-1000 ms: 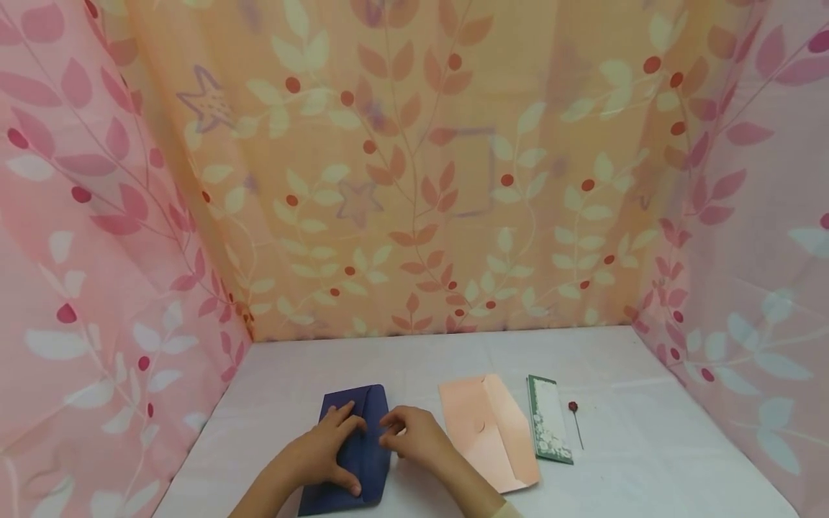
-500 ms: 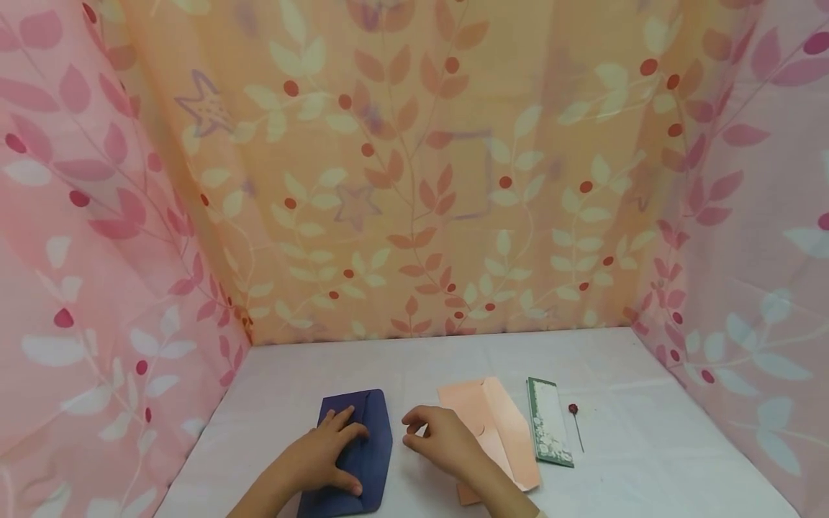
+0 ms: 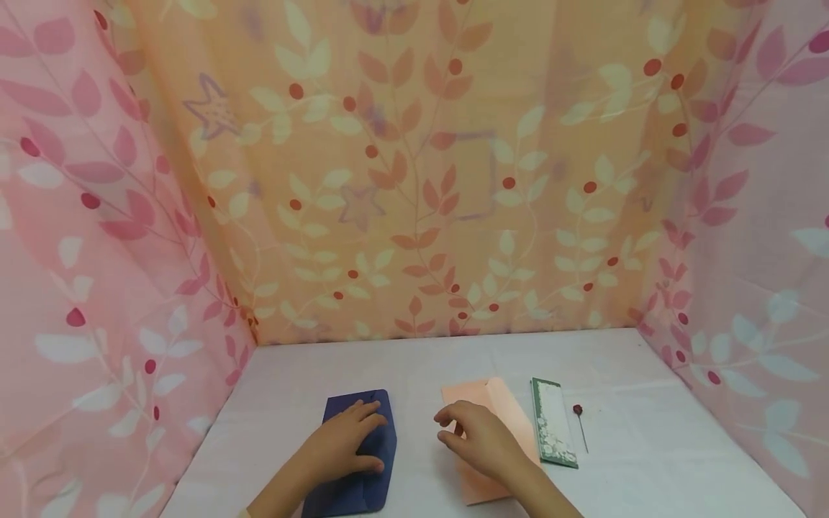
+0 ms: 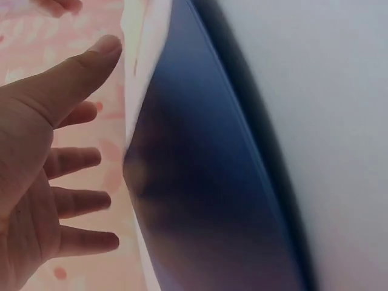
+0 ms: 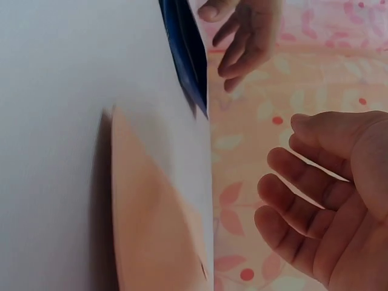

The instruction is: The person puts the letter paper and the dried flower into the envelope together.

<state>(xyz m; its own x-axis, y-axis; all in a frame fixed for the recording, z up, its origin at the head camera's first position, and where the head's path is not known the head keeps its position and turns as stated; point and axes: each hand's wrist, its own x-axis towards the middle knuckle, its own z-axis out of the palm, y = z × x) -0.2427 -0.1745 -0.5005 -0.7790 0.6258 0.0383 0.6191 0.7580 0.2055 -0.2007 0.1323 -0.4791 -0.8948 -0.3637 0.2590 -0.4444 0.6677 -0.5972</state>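
A dark blue envelope (image 3: 382, 475) lies on the white table, its flap side toward the right. My left hand (image 3: 343, 446) is above it with fingers spread; the left wrist view shows a gap between the fingers and the envelope (image 4: 200, 151). To the right lies a peach envelope (image 3: 486, 489), partly covered in the head view by my right hand (image 3: 482, 439). That hand hovers over its left side, fingers loosely bent and nothing between them. In the right wrist view the right hand (image 5: 327, 200) is apart from the peach envelope (image 5: 151, 224).
Right of the peach envelope lies a green-bordered card (image 3: 553, 424) with white flowers. Beside it is a dark red flower on a thin stem (image 3: 583, 434). Patterned cloth hangs at the back (image 3: 414, 173) and on both sides of the white table (image 3: 414, 367).
My right hand has moved right, from the blue envelope's flap to over the peach envelope. My left hand has lifted off the blue envelope and shifted slightly right.
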